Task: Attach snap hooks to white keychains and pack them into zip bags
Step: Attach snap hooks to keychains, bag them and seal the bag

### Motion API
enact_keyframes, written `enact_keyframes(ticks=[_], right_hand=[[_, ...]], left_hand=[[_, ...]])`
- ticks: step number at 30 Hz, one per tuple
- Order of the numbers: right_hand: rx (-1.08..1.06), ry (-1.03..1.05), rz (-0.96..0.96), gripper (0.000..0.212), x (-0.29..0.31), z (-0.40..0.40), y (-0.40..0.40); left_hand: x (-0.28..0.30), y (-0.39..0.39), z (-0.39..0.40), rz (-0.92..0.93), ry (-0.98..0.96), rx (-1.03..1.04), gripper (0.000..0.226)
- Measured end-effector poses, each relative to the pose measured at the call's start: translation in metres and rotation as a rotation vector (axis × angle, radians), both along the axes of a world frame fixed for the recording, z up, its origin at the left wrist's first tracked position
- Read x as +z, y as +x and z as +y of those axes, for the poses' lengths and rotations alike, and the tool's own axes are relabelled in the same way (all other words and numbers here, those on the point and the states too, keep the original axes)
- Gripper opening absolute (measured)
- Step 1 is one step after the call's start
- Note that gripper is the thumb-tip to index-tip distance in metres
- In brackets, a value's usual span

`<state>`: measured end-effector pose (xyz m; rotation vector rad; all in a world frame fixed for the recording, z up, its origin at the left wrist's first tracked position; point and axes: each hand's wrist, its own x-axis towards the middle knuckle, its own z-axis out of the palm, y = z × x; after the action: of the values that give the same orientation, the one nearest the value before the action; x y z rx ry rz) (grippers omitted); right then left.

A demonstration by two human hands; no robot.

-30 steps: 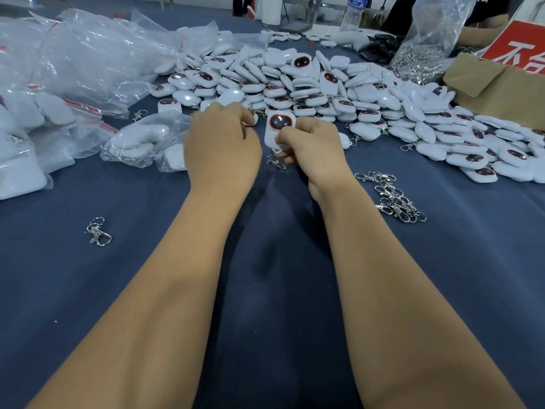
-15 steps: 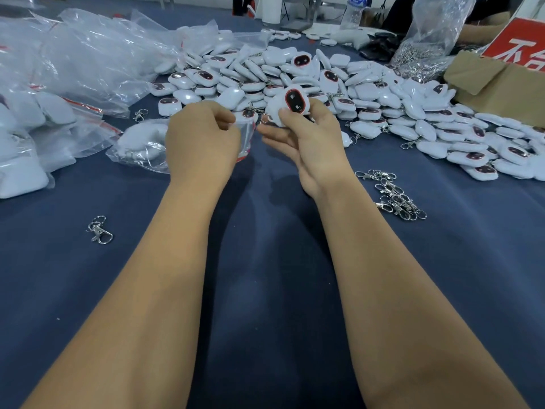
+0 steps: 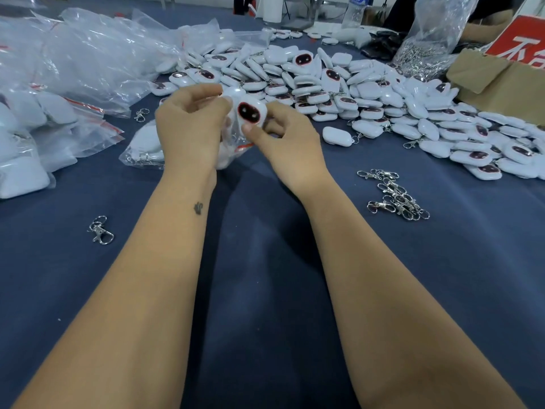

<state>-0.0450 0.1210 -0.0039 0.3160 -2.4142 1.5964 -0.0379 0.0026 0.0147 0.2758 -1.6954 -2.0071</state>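
My right hand (image 3: 283, 140) pinches a white keychain (image 3: 250, 112) with a dark oval face, held up at the middle of the table. My left hand (image 3: 188, 125) grips the mouth of a clear zip bag (image 3: 141, 146) that lies below it with white keychains inside. The keychain sits right at the bag's opening, between both hands. A large pile of white keychains (image 3: 339, 84) spreads behind and to the right. Loose snap hooks (image 3: 395, 196) lie in a cluster right of my right forearm.
Filled and empty zip bags (image 3: 59, 84) are heaped at the left. A single snap hook (image 3: 100, 230) lies left of my left forearm. A cardboard box (image 3: 501, 75) and a bag of metal hooks (image 3: 424, 45) stand at the back right. Dark blue cloth (image 3: 265, 261) covers the table.
My right hand lifted the keychain off the table and brought it left to the bag's mouth. My left hand took hold of the zip bag and raised its opening.
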Motion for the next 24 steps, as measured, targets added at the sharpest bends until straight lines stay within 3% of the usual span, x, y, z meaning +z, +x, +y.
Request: enact_keyframes(ticks=[2,4,7,11,16,20,24], right_hand=[[-0.031,0.127,0.029,0.018,-0.001,0.0,0.0],[-0.033,0.067,0.012,0.028,-0.002,-0.002,0.001],[-0.039,-0.012,0.016,0.026,-0.001,-0.004,-0.001],[0.13,-0.098,0.018,0.054,0.003,-0.004,0.005],[0.138,-0.057,0.117,0.052,0.002,-0.014,0.007],[0.007,0.003,0.106,0.039,-0.002,-0.01,0.003],[-0.162,0.091,0.018,0.033,-0.002,0.002,-0.003]], left_hand=[[0.0,-0.001,-0.002,0.058,-0.058,0.042,0.018],[-0.001,-0.002,-0.003,0.095,-0.105,0.083,0.021],[0.0,-0.002,-0.004,0.128,-0.145,0.161,0.022],[0.004,0.002,-0.001,0.21,-0.234,0.28,0.02],[0.001,0.008,0.006,0.289,-0.518,0.288,0.016],[-0.006,0.004,0.017,0.126,-0.543,0.07,0.021],[-0.019,0.0,0.024,-0.106,-0.691,-0.122,0.025]])
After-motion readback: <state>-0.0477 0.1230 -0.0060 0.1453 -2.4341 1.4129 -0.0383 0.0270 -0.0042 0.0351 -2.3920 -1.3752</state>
